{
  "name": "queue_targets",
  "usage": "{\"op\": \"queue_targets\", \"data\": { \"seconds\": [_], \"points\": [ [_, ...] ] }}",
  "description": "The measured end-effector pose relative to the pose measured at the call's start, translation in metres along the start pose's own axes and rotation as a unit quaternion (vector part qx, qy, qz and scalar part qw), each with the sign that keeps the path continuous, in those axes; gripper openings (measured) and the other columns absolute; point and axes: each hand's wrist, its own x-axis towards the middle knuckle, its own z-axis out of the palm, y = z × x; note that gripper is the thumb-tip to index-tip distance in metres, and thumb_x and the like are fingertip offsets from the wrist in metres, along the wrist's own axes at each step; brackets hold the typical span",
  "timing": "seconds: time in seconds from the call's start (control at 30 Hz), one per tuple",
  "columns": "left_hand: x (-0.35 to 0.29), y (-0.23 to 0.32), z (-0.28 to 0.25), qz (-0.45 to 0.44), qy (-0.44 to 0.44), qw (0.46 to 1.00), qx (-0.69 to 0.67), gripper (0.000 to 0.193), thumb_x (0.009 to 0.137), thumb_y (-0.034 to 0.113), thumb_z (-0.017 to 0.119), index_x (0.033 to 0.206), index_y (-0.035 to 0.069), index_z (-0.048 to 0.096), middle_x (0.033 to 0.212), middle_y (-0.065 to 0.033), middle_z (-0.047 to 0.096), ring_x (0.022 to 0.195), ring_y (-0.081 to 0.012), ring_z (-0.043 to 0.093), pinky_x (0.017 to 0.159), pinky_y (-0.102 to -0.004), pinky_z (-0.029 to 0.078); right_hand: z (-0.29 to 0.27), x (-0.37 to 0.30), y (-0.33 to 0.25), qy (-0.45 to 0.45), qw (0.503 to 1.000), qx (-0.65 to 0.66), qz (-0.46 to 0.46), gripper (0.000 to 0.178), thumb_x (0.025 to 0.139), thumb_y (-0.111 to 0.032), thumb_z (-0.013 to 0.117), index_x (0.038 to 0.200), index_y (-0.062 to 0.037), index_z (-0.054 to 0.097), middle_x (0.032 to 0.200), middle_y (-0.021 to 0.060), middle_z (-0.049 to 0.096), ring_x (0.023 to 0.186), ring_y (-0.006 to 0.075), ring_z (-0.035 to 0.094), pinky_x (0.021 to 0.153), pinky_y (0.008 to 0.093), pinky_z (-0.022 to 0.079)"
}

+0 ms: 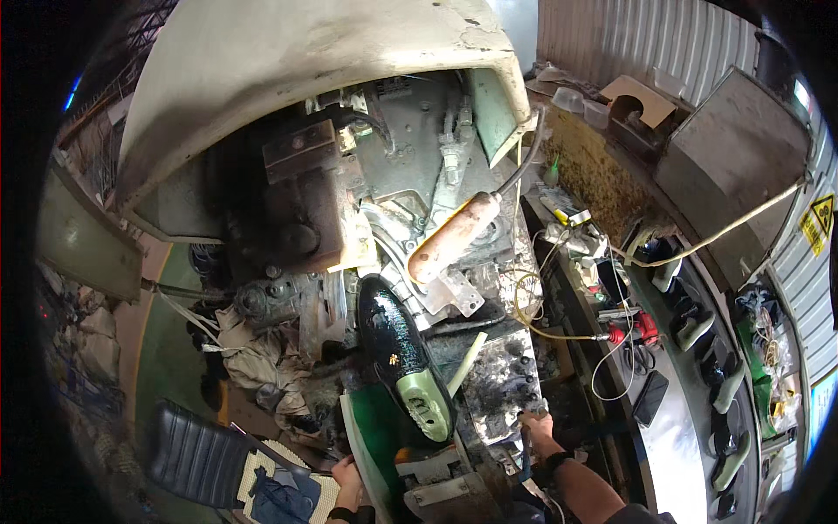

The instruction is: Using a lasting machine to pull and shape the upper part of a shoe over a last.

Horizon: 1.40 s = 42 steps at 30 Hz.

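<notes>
A black glossy shoe upper is pulled over a pale green shoe last. It lies sole-side hidden, toe toward the machine's dark metal block, held in the middle of the machine. At the lower right my right hand is closed around a dark lever beside the machine's front. My left hand is low on the left, fingers curled beside the edge of a green panel; what they hold, if anything, is hidden. Neither hand touches the shoe.
A worn lamp-like cylinder hangs over the machine under a cream hood. At right are a red air tool, a phone and a rack with several lasted shoes. A black chair stands at left.
</notes>
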Motion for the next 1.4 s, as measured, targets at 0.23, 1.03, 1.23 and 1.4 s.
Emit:
{"op": "queue_targets", "data": {
  "seconds": [0.23,1.03,1.23,1.4],
  "points": [
    [0.024,0.060,-0.003,0.196,0.218,0.952,0.085,0.042,0.078,-0.002,0.074,0.120,-0.007,0.068,0.099,-0.0094,0.072,0.088,-0.0164,0.066,0.077,-0.0292,0.052,-0.004,0.018,-0.070,-0.004,0.991,0.056,-0.117,0.037,0.086,-0.003,0.071,0.120,0.0039,0.059,0.093,0.0093,0.066,0.079,0.0169,0.063,0.067,0.0346,0.052],
    [-0.122,-0.028,0.115,0.253,-0.539,0.526,0.608,0.043,0.088,0.010,0.063,0.130,0.006,0.058,0.129,-0.0213,0.057,0.119,-0.0426,0.054,0.098,-0.0492,0.048,-0.052,-0.077,-0.132,-0.064,0.993,0.094,-0.013,0.036,0.095,-0.014,0.066,0.122,0.0052,0.053,0.104,0.0197,0.071,0.088,0.0270,0.073,0.083,0.0385,0.060],
    [-0.104,-0.026,0.128,0.265,-0.520,0.528,0.617,0.055,0.084,0.011,0.067,0.136,0.007,0.053,0.134,-0.0231,0.052,0.124,-0.0459,0.049,0.099,-0.0519,0.048,-0.036,-0.094,-0.159,-0.110,0.985,0.093,-0.090,0.044,0.094,-0.024,0.068,0.121,0.0085,0.057,0.106,0.0181,0.071,0.091,0.0260,0.072,0.085,0.0394,0.059],
    [-0.080,0.007,0.098,0.364,-0.412,0.559,0.621,0.065,0.080,0.012,0.071,0.141,0.008,0.050,0.139,-0.0246,0.048,0.128,-0.0486,0.045,0.101,-0.0541,0.047,-0.030,-0.105,-0.191,-0.133,0.972,0.103,-0.167,0.045,0.095,-0.027,0.068,0.119,0.0105,0.060,0.105,0.0201,0.071,0.093,0.0281,0.072,0.086,0.0396,0.059]
  ]
}}
